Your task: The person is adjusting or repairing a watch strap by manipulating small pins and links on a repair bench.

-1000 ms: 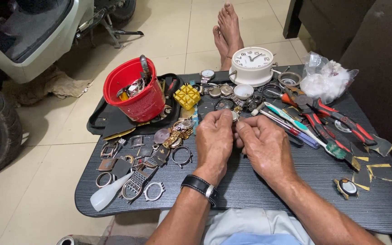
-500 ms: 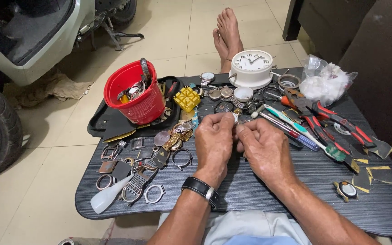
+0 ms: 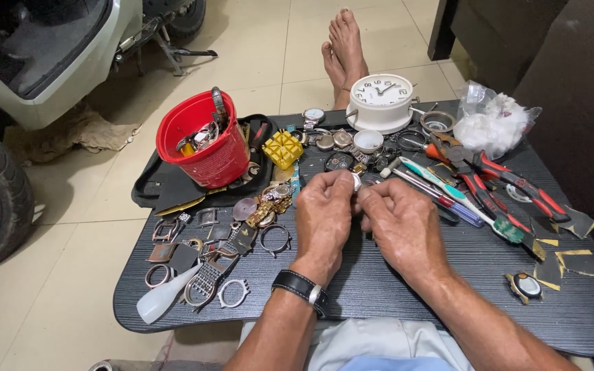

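— What are the hands doing?

— Both are closed together over the middle of the dark table [image 3: 379, 302]. The left hand [image 3: 324, 220] and the right hand [image 3: 400, 223] touch at the fingertips and pinch a small round silvery part [image 3: 356, 181] between them. It is too small to tell what it is beyond that.

— Has anything changed over the last second?

— Very little. The hands sit where they sat a second ago, raised a touch above the table, with the part between the thumbs and forefingers. The fingers may have shifted slightly round it, but the grip looks the same. Nothing on the table has moved.

— So what do you make of that?

— I judge it as fine, close work on the part, not picking up or setting down. Neither hand has let go to reach for a tool.

— What lies about the hands?

— To the left, watch cases [image 3: 235, 292] and bands, a gold watch [image 3: 266, 209] and a white plastic piece [image 3: 163, 301]. Behind them, a red bucket [image 3: 207, 154] of bits on a black tray [image 3: 156, 189], and a yellow block [image 3: 283, 148] just beside it. Further back, a white clock [image 3: 381, 103]. To the right, red-handled pliers [image 3: 510, 182], screwdrivers [image 3: 434, 192] and a bag [image 3: 496, 124] of white wadding. One watch head [image 3: 527, 286] lies apart, near the right edge.

— And the wrist?

— The left one wears a black watch [image 3: 300, 288].
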